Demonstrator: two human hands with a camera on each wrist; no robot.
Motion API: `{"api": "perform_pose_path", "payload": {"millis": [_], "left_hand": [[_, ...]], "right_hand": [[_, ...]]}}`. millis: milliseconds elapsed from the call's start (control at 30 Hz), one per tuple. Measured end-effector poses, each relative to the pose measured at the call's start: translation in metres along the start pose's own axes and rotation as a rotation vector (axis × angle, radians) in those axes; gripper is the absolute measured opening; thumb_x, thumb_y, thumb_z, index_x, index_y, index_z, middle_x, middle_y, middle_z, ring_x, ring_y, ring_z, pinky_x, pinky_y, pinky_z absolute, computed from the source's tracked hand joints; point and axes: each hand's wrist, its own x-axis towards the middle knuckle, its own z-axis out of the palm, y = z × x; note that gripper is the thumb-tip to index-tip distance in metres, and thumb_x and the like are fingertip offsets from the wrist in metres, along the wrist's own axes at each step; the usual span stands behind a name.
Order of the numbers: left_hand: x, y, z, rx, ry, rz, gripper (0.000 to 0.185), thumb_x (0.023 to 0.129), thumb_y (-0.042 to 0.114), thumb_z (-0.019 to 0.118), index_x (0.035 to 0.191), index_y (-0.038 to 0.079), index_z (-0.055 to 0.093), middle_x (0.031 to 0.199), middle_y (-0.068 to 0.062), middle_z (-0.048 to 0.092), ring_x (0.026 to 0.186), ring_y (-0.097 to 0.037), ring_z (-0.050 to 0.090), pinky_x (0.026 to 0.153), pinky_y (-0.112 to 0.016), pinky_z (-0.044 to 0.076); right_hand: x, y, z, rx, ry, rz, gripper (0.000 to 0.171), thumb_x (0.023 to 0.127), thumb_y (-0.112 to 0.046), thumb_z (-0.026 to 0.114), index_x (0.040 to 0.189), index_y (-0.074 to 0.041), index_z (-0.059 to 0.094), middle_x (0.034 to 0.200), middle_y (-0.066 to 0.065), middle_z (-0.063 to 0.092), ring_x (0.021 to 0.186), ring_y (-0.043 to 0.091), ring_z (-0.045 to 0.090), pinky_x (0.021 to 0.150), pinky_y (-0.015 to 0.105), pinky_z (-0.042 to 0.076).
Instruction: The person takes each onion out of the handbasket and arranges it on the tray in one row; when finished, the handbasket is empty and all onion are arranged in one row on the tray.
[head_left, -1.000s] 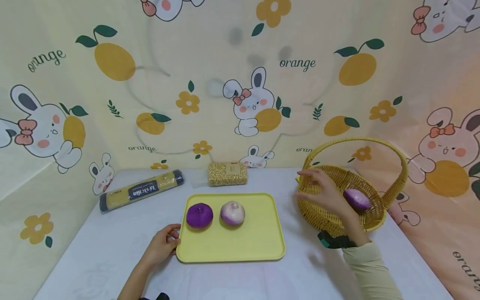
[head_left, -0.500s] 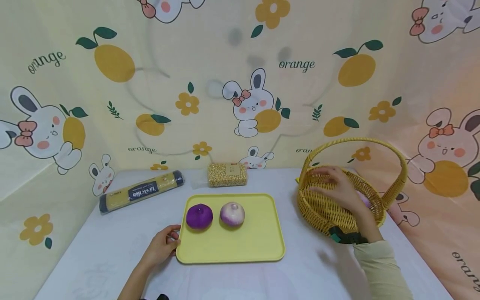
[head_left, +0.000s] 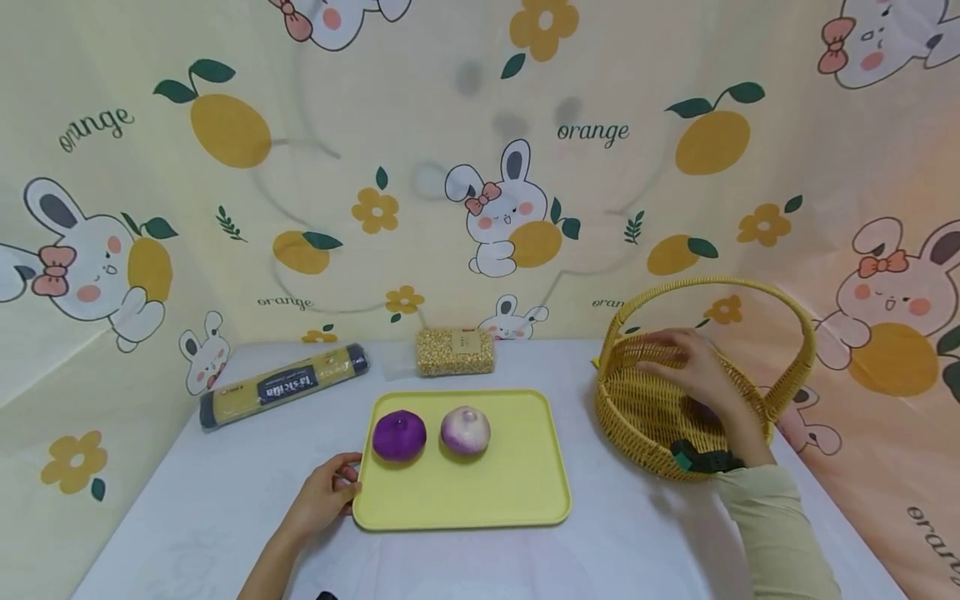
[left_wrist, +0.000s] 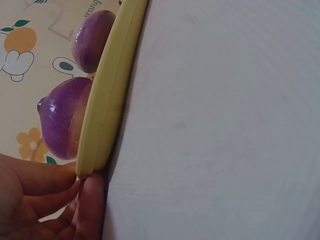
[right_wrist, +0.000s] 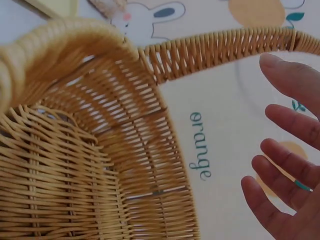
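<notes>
While my right hand (head_left: pixel 686 367) hangs inside the wicker basket (head_left: pixel 643 417), its fingers (right_wrist: pixel 287 165) are spread and straight, pinching nothing; the right wrist view shows them apart against the backdrop, beside the woven handle (right_wrist: pixel 225 45). Under my wrist a small patch of purple shows in the basket's bottom, an onion (head_left: pixel 703 410) mostly hidden by my hand. The basket stands on the right of the bench (head_left: pixel 225 500), well apart from the yellow tray (head_left: pixel 517 492).

On the other side, my left hand (head_left: pixel 326 496) holds the tray's near left corner; in the left wrist view my thumb and fingers (left_wrist: pixel 92 192) pinch the rim (left_wrist: pixel 107 100) between them. Two onions lie on the tray side by side, not quite touching: a deep purple onion (head_left: pixel 399 434) to the left and a paler purple-and-white onion (head_left: pixel 465 429) to the right.

Behind the tray, near the wall, sits a clear packet of yellow grain (head_left: pixel 455 351) with a pale label whose print is too small to read. Left of it lies a long packet of noodles (head_left: pixel 283 386), yellow with dark ends and a dark label; its white lettering I cannot make out.

All around hangs a cloth backdrop (head_left: pixel 480 167) printed with rabbits, oranges and flowers, with the word "orange" repeated in dark script.
</notes>
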Motion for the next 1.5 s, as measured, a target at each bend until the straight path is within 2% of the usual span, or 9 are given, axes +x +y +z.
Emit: {"api": "perform_pose_path", "payload": {"millis": [200,500,600,900,1067,1267,1500], "left_hand": [[-0.001,-0.002,0.001,-0.006,-0.001,-0.004,0.041,0.082,-0.011,0.056,0.123,-0.006,0.051,0.090,-0.011,0.051,0.065,-0.014,0.049,0.049,-0.025,0.050],[0.001,-0.001,0.000,-0.001,0.000,0.011,0.042,0.081,-0.011,0.056,0.122,-0.007,0.051,0.089,-0.011,0.052,0.064,-0.013,0.050,0.049,-0.024,0.050],[0.001,-0.001,0.000,0.002,-0.001,0.012,0.042,0.081,-0.011,0.056,0.122,-0.008,0.051,0.089,-0.011,0.052,0.064,-0.013,0.050,0.049,-0.024,0.050],[0.001,0.001,0.000,-0.010,-0.001,-0.008,0.041,0.082,-0.011,0.055,0.123,-0.007,0.051,0.090,-0.011,0.051,0.065,-0.014,0.049,0.049,-0.025,0.050],[0.001,0.001,0.000,-0.012,0.000,-0.009,0.041,0.082,-0.010,0.056,0.123,-0.007,0.051,0.090,-0.011,0.051,0.065,-0.014,0.050,0.050,-0.024,0.050],[0.001,0.001,0.000,-0.001,0.003,-0.012,0.041,0.082,-0.011,0.056,0.122,-0.007,0.051,0.090,-0.011,0.051,0.065,-0.014,0.049,0.050,-0.025,0.050],[0.001,0.001,0.000,-0.004,0.004,-0.016,0.041,0.082,-0.011,0.055,0.122,-0.007,0.051,0.090,-0.011,0.051,0.065,-0.015,0.049,0.050,-0.025,0.050]], "right_hand": [[0.005,0.010,0.000,-0.013,0.001,-0.002,0.046,0.083,-0.028,0.070,0.118,0.000,0.059,0.121,0.019,0.051,0.111,0.037,0.046,0.085,0.054,0.044],[0.009,0.023,-0.004,-0.041,-0.025,0.130,0.055,0.082,-0.038,0.070,0.123,-0.005,0.056,0.125,0.018,0.049,0.112,0.037,0.046,0.086,0.052,0.042],[0.009,0.026,-0.006,-0.047,-0.030,0.148,0.057,0.082,-0.039,0.069,0.124,-0.004,0.055,0.126,0.020,0.048,0.113,0.039,0.044,0.086,0.054,0.040],[0.007,0.040,-0.008,-0.104,-0.030,0.156,0.058,0.084,-0.041,0.066,0.123,0.000,0.054,0.124,0.025,0.046,0.109,0.042,0.043,0.082,0.057,0.040],[0.006,0.050,-0.007,-0.097,-0.037,0.151,0.056,0.085,-0.039,0.065,0.121,0.003,0.055,0.121,0.025,0.050,0.107,0.039,0.045,0.083,0.056,0.040],[0.004,0.060,-0.001,-0.070,-0.040,0.097,0.045,0.084,-0.027,0.069,0.113,0.006,0.059,0.115,0.025,0.055,0.108,0.041,0.046,0.089,0.059,0.038],[0.004,0.066,0.003,-0.075,-0.119,0.180,0.048,0.086,-0.027,0.066,0.118,0.007,0.055,0.120,0.029,0.053,0.113,0.047,0.046,0.094,0.061,0.037]]}}
